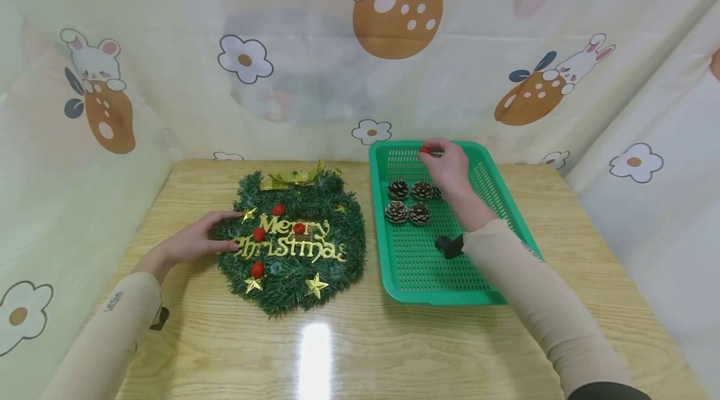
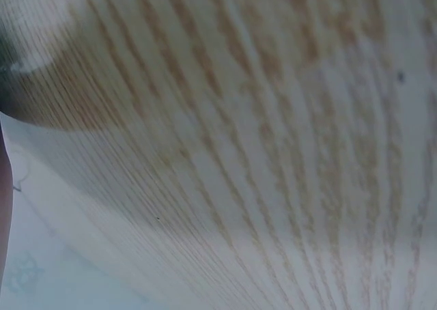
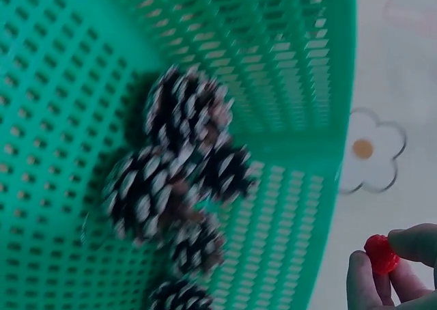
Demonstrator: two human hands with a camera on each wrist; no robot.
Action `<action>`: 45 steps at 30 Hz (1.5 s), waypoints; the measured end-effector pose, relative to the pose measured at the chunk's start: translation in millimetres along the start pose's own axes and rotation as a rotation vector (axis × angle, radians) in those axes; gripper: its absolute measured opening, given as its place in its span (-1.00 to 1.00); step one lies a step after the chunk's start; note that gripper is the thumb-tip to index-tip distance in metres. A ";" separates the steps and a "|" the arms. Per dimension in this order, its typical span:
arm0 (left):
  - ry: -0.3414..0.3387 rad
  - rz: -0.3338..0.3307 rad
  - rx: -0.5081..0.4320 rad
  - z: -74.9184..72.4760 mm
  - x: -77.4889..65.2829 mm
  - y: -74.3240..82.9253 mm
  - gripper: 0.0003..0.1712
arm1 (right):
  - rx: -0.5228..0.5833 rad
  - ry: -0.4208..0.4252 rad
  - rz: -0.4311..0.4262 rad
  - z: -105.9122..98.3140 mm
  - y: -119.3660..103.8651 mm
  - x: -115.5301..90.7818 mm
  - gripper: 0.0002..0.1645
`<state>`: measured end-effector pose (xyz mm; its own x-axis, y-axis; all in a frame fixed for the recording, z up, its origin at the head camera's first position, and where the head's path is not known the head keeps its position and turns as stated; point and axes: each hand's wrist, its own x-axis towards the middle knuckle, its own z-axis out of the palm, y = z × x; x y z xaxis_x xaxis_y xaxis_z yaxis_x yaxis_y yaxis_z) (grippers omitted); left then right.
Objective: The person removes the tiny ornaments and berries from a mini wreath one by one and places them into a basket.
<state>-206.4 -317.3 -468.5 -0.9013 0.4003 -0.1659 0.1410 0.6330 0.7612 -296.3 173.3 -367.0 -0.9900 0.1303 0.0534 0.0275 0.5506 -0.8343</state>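
Observation:
My right hand point(image 1: 447, 165) pinches a small red berry point(image 3: 379, 254) between thumb and fingertips, over the far side of a green plastic basket point(image 1: 388, 272). Several pine cones point(image 1: 396, 212) with pale-tipped scales sit on the basket's floor below it. To the left lies a green Christmas wreath point(image 1: 351, 231) with gold "Merry Christmas" lettering point(image 1: 300, 249), gold stars point(image 1: 316, 286) and several red berries point(image 1: 257, 269) on it. My left hand point(image 1: 194, 240) rests at the wreath's left edge, its fingers and thumb spread apart. Only a sliver of that hand shows in the left wrist view.
The wooden table point(image 1: 242, 350) runs under the wreath and basket. A patterned curtain point(image 1: 304, 94) hangs behind the table and along both sides. A gold ribbon bow point(image 1: 292, 178) sits at the wreath's top. The basket walls rise around the cones.

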 end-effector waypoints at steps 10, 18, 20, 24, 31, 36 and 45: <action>-0.002 0.007 0.002 -0.7 -2.4 3.1 -0.12 | -0.022 0.007 0.061 -10.5 28.9 11.7 -0.57; -0.007 -0.004 0.007 -1.1 -1.9 3.1 -0.12 | -0.106 -0.006 0.101 -8.3 44.5 18.3 -0.60; -0.008 -0.002 0.009 -1.1 -1.1 2.3 -0.12 | -0.119 -0.017 0.106 -7.5 47.0 19.3 -0.61; -0.008 -0.005 0.006 -1.1 -1.3 1.8 -0.11 | -0.121 -0.048 0.120 -5.9 51.4 20.7 -0.58; -0.008 -0.001 0.007 -0.6 -1.7 2.5 -0.11 | -0.136 -0.063 0.139 -2.3 55.5 21.7 -0.59; -0.008 -0.007 0.007 -0.1 -1.5 2.6 -0.11 | -0.175 -0.051 0.121 -0.6 57.7 20.4 -0.60; -0.003 -0.025 0.017 1.3 -0.1 0.3 -0.09 | -0.175 -0.042 0.113 0.5 59.2 19.4 -0.60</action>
<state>-205.7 -316.3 -469.0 -0.9035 0.3858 -0.1869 0.1249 0.6539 0.7462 -314.0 208.0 -415.6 -0.9840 0.1675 -0.0610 0.1589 0.6694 -0.7257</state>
